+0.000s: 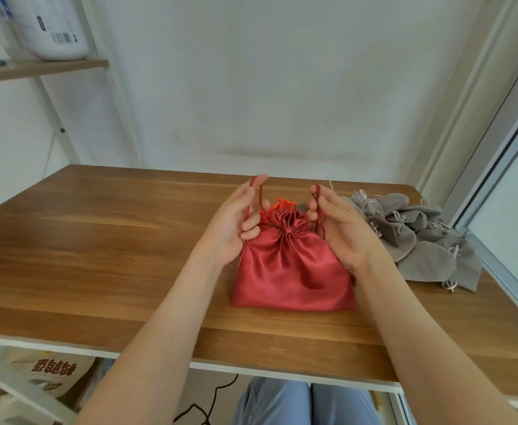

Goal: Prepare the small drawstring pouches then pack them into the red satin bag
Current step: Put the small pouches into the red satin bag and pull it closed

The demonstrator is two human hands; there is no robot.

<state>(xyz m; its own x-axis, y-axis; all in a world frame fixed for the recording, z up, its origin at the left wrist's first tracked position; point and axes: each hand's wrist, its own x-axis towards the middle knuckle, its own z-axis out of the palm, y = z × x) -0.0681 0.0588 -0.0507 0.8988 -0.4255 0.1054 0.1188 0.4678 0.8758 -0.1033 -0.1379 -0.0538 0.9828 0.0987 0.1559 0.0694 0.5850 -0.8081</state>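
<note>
While a heap of grey drawstring pouches lies on the wooden surface just beside the right hand, white cords trailing from it, a shelf at the far left carries a white container, and a printed packet sits below the surface's near edge. The hands flank the neck of the red satin bag and cover its upper corners. The bag lies flat mid-surface, its straight bottom edge toward the person and its gathered mouth pointing away toward the wall, so its long axis runs near to far. The left hand has the left drawstring loop hooked over a raised fingertip, with the lower fingers curled round it. The right hand holds the right drawstring loop the same way. A grey scrap at the mouth may be a pouch corner.
</note>
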